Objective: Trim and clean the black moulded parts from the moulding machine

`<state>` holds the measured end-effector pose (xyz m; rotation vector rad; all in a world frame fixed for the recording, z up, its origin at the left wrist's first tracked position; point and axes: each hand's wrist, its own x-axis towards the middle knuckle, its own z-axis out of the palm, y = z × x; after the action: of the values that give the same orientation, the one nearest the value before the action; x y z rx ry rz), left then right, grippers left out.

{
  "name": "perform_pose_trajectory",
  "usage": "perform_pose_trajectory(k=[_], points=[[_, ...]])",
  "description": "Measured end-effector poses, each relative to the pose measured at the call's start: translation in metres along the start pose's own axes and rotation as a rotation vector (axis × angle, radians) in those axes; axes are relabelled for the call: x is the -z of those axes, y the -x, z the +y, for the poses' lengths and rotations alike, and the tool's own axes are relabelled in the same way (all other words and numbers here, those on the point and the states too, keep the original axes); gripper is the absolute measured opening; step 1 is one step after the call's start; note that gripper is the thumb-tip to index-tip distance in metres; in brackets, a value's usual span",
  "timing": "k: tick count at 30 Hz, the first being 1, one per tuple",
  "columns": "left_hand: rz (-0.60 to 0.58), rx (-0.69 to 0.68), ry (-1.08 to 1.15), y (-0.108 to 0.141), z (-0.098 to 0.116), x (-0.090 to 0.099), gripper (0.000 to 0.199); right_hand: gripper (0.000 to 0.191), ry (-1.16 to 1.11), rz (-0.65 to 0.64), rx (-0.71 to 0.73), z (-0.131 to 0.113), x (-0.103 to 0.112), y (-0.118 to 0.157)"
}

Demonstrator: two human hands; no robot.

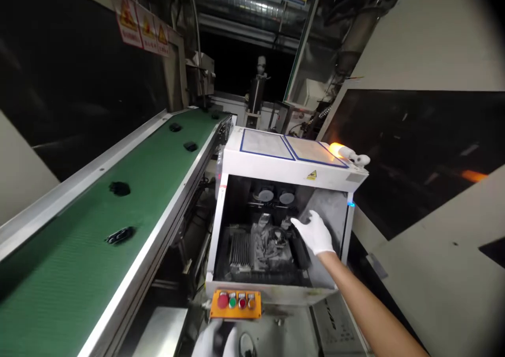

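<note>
Green belt (153, 173) beside white machine (268, 165)

Dim, seemingly blurred, orange glare.

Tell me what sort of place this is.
Most likely a factory production line: a green conveyor carries small black parts past a white machine with an orange button panel, and warning signs are up at the left.

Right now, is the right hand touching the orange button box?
Apart. The head view shows the right hand up and right of the button box, with the cabinet's lower front edge visible between them.
</note>
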<state>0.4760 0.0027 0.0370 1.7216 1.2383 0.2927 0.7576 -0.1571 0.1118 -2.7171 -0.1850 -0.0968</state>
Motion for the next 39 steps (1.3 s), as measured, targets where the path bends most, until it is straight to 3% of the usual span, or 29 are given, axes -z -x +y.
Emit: perform_pose_trajectory(k=[2,4,8,11,16,24,32,39], points=[[-0.035,-0.193,-0.12,-0.019,0.047,-0.02,0.042,0.083,0.058,-0.047,0.079,-0.012,-0.006,-0.048],[-0.099,-0.499,-0.416,-0.046,0.107,-0.047,0.052,0.071,0.116,-0.129,0.152,-0.022,-0.019,-0.081],[-0.112,-0.587,-0.596,-0.108,0.217,-0.113,0.059,0.049,0.19,-0.282,0.23,-0.026,-0.037,-0.115],[-0.188,-0.553,-0.725,-0.137,0.256,-0.147,0.049,0.041,0.208,-0.341,0.254,-0.021,-0.041,-0.125],[-0.306,-0.444,-0.908,-0.154,0.269,-0.169,0.032,0.038,0.213,-0.324,0.302,-0.014,-0.046,-0.13],[-0.373,-0.36,-1.026,-0.161,0.28,-0.172,0.029,0.03,0.148,-0.296,0.336,-0.008,-0.05,-0.132],[-0.34,-0.356,-1.02,-0.163,0.279,-0.173,0.04,0.025,0.078,-0.291,0.367,-0.005,-0.049,-0.137],[-0.361,-0.379,-1.067,-0.166,0.283,-0.184,0.038,0.037,0.086,-0.324,0.415,-0.006,-0.056,-0.143]])
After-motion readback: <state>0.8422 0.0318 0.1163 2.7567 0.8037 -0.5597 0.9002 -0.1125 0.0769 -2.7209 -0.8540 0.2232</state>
